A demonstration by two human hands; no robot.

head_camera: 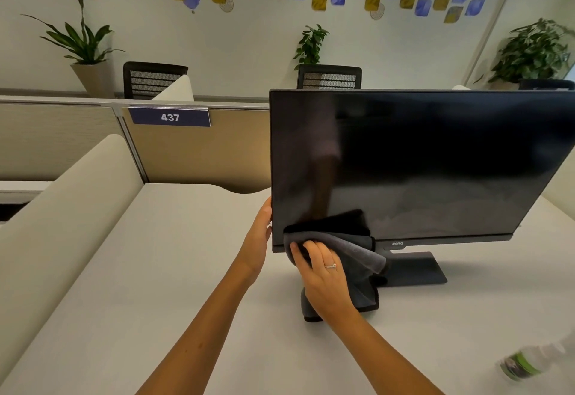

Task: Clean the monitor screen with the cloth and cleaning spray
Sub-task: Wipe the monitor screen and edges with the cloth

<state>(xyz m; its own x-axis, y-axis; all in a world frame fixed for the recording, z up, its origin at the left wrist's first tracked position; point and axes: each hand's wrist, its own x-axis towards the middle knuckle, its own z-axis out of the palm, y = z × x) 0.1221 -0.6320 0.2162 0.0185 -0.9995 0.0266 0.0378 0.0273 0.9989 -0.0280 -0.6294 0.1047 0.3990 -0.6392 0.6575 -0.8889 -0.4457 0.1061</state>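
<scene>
A black monitor [420, 158] with a dark screen stands on its flat base on the white desk [174, 270]. My left hand [259, 235] holds the monitor's left edge near the bottom corner. My right hand [323, 273] presses a dark grey cloth [357, 257] against the lower left part of the screen, fingers curled over the cloth. The rest of the cloth hangs down to the desk. A spray bottle [529, 362] with a green label lies blurred at the lower right of the desk.
A beige partition [62, 207] runs along the desk's left side, and a panel with the number 437 [169, 117] stands behind. Two office chairs [152, 78] and potted plants [84, 46] are beyond the partition.
</scene>
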